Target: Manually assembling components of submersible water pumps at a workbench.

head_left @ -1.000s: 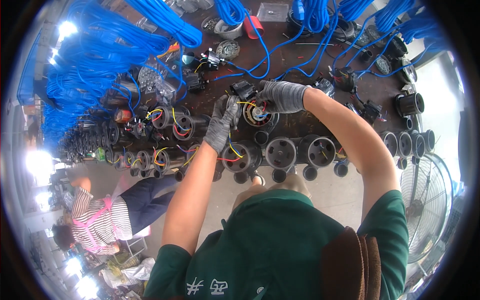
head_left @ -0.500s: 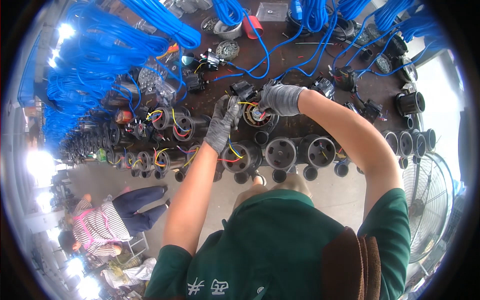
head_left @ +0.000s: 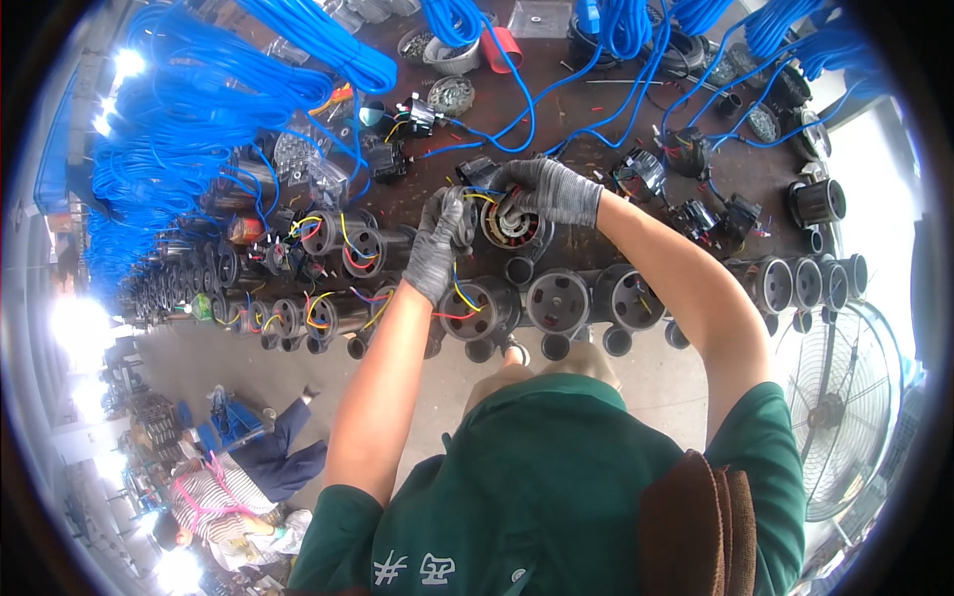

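An open black motor housing (head_left: 515, 238) stands on the dark bench, its ring of copper windings showing round a metal centre. My left hand (head_left: 435, 248), in a grey glove, is closed on a round dark cover (head_left: 464, 221) just left of the housing. Yellow and blue wires (head_left: 481, 194) run from beside that cover toward the housing. Over the housing's far rim is my right hand (head_left: 552, 192), also gloved, its fingers bent and pinched at the wires. Its fingertips partly hide the wire ends. Right behind the hands sits a small black box (head_left: 478, 169).
Black cylindrical housings (head_left: 557, 303) line the near bench edge, several with coloured wires. Coiled blue cables (head_left: 298, 45) hang at the far side and left. Bowls of small parts (head_left: 452, 94) and a red cup (head_left: 502, 50) stand behind. A large fan (head_left: 840, 407) is at right; another person (head_left: 224, 497) is lower left.
My right hand has shifted slightly left, its fingers pointing down over the housing; a blue wire now shows beside the yellow. My left hand stays nearly in place. The other person has bent lower.
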{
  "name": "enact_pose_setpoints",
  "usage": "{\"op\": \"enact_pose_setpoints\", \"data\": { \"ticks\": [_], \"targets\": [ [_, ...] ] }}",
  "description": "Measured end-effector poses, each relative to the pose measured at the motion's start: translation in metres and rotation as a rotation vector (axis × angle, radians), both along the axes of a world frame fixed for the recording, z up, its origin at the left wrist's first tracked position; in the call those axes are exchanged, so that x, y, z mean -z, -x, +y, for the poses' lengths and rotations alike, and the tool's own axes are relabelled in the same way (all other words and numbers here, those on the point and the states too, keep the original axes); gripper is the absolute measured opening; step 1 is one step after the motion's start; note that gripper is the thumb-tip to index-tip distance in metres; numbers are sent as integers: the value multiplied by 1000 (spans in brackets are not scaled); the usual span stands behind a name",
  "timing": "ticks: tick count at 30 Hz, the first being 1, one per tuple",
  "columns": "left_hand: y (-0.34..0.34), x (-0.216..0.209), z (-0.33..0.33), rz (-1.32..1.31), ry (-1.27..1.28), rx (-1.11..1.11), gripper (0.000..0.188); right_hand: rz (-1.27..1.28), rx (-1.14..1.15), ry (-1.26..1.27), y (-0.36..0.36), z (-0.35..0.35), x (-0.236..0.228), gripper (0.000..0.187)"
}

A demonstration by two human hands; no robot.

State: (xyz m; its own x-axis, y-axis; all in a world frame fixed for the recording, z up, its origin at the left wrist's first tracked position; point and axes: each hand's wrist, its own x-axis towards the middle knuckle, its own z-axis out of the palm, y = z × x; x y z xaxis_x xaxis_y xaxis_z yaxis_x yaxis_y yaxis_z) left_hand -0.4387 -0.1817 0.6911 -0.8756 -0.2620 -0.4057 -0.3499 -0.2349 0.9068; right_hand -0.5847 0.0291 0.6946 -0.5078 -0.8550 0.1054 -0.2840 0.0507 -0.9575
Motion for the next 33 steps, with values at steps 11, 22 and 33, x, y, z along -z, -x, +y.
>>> {"op": "enact_pose_setpoints", "data": {
  "ticks": [11, 22, 33],
  "targets": [
    [0, 5, -5, -31, -85, -50, 58, 57, 79, -228, 2, -9, -4, 24],
    [0, -5, 3, 98, 167, 195, 72, 44, 149, -153, -10, -22, -16, 20],
    [4, 1, 12, 277, 583, 245, 67, -16, 199, -190, -2, -18, 1, 23]
  ]
}}
